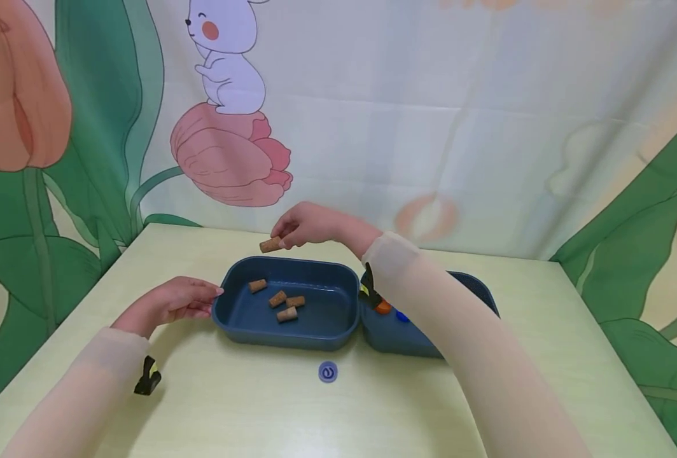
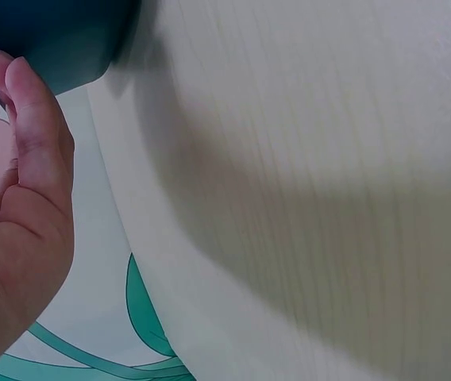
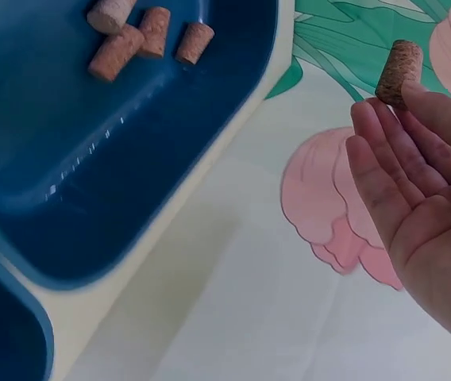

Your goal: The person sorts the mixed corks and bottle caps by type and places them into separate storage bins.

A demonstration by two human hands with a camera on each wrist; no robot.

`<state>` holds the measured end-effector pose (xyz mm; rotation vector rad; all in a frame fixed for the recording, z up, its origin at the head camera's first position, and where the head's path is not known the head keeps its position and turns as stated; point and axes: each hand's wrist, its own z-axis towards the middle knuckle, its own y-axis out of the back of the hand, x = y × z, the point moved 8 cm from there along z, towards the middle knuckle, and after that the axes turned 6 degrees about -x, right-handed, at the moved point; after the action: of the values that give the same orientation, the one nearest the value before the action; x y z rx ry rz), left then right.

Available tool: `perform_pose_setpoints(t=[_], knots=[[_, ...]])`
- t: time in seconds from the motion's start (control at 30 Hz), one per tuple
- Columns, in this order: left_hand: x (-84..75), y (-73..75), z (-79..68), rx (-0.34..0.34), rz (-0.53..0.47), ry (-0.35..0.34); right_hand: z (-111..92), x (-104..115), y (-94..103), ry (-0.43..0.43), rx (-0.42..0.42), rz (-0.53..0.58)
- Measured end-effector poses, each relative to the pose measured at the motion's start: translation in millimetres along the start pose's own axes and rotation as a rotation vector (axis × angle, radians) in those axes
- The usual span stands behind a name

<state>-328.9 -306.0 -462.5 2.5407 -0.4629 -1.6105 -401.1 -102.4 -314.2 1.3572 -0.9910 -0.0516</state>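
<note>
My right hand (image 1: 310, 224) pinches a wine cork (image 1: 270, 245) between thumb and fingertips, above the back edge of a blue plastic bin (image 1: 315, 340). In the right wrist view the held cork (image 3: 401, 70) is tilted, clear of the bin. My left hand (image 1: 181, 300) holds the bin's left end at the rim; in the left wrist view its fingertips (image 2: 25, 79) are against the bin wall (image 2: 75, 48). Several corks lie on the bin floor, among them one cork (image 1: 257, 286) apart to the left and one cork (image 1: 287, 315) in front.
A second blue bin (image 1: 398, 343) stands right beside the first, partly hidden by my right sleeve. Inside it an orange piece (image 1: 383, 307) and a blue piece (image 1: 403, 316) show. A round blue token (image 1: 328, 372) lies on the table (image 1: 247, 407). A printed curtain (image 1: 344, 127) hangs behind.
</note>
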Motion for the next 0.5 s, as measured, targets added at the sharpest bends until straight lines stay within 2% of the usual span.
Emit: perform_pose_setpoints(t=[0.3, 0.5], knots=[[0.0, -0.3, -2.0, 0.000, -0.022, -0.005, 23.0, -5.5, -23.0, -0.025, 0.023, 0.022], [-0.6, 0.1, -2.8, 0.013, -0.036, -0.005, 33.5, -9.5, -35.8, -0.008, 0.050, -0.045]])
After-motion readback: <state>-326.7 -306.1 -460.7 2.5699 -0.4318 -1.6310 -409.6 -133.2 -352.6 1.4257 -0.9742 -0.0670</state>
